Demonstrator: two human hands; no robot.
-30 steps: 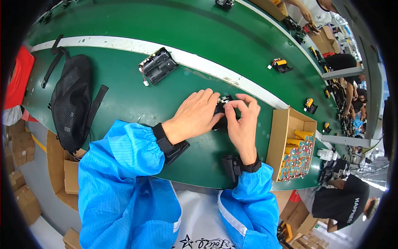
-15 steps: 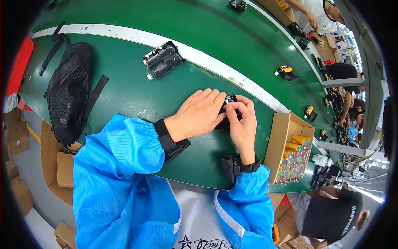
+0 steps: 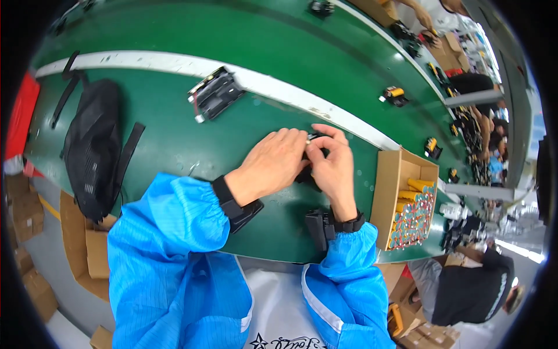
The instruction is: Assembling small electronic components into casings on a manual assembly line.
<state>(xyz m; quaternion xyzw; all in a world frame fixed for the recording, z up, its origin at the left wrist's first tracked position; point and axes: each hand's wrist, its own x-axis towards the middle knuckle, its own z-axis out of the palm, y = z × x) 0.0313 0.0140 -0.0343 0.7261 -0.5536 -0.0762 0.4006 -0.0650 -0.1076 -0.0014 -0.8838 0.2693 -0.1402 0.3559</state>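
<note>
My left hand [image 3: 271, 161] lies over a black plastic housing [image 3: 309, 176] and grips it, its fingers closed along the part's left side. From the other side my right hand [image 3: 335, 171] pinches at the housing's upper end with thumb and forefinger, where a small pale bit shows. The hands hide most of the housing. A similar black housing [image 3: 220, 98] lies beyond them to the left on the green bench, its hollow side up, with a red wire and a white plug at its left end.
At the right stands an open cardboard box [image 3: 388, 200] of yellow battery packs [image 3: 411, 215]. A black mesh bag [image 3: 93, 148] with straps lies at the left. Past a white strip [image 3: 279, 100], a green belt [image 3: 232, 35] carries a black-and-yellow assembly [image 3: 394, 96]. Other people work along the far right.
The whole view has shifted slightly, with the bag and loose housing now lower and further left. Both hands stay on the held housing; my right fingertips sit closer to my left hand.
</note>
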